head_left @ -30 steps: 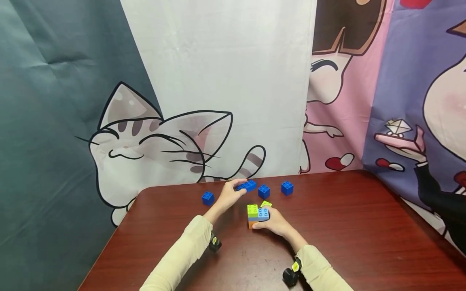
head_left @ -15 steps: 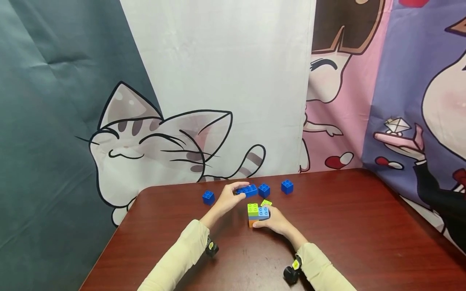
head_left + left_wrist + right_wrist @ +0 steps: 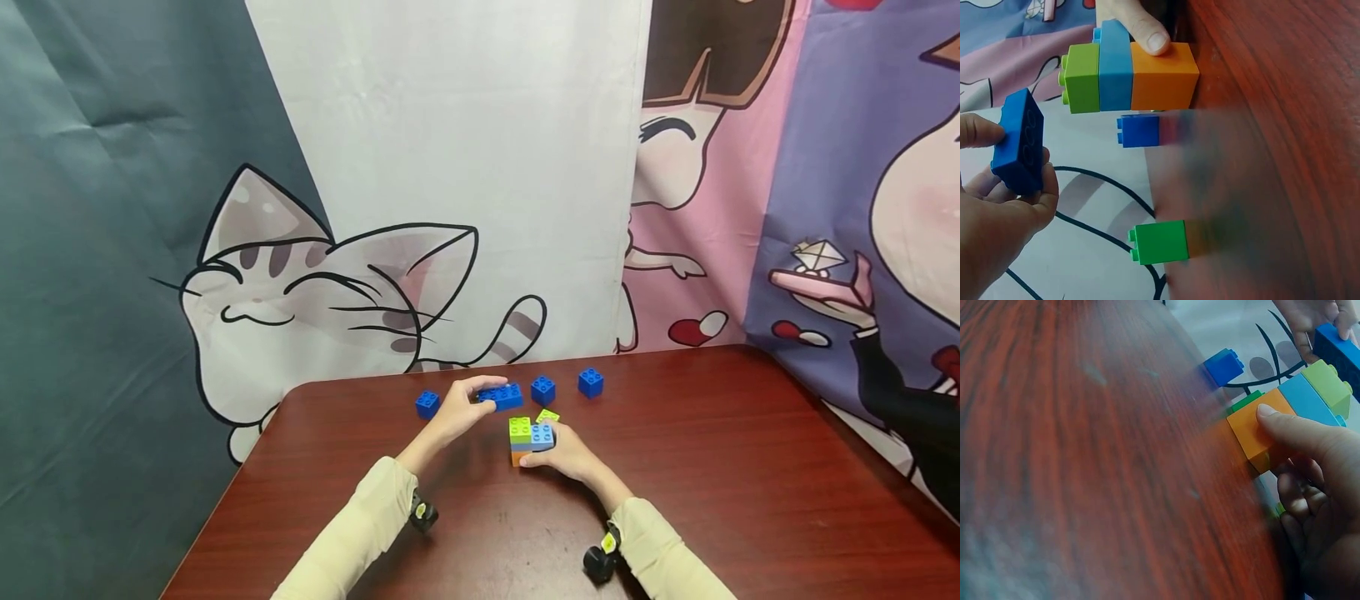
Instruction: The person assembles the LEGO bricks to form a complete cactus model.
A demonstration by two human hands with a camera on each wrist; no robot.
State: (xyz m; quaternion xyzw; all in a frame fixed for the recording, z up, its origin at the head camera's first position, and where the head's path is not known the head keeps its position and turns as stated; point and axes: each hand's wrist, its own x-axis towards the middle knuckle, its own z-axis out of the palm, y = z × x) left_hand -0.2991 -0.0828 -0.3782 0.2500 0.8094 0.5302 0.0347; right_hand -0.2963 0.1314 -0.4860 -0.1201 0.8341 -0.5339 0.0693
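My left hand pinches a long blue building brick between thumb and fingers. In the left wrist view this blue brick is tilted, its studs turned away from the camera. My right hand grips a small upright stack of bricks. An orange brick forms its base, with the right thumb pressed on its side. Above it lies a longer light blue brick, and a lime green brick sits on the left end of that. The held blue brick is beyond the stack, apart from it.
Three small blue bricks stand near the far table edge: a left one, a middle one and a right one. A lime brick lies just behind the stack. The left wrist view also shows a green brick.
My left hand has drawn the long blue brick leftward and slightly nearer, away from the middle small blue brick. The right hand and the stack stay in place.
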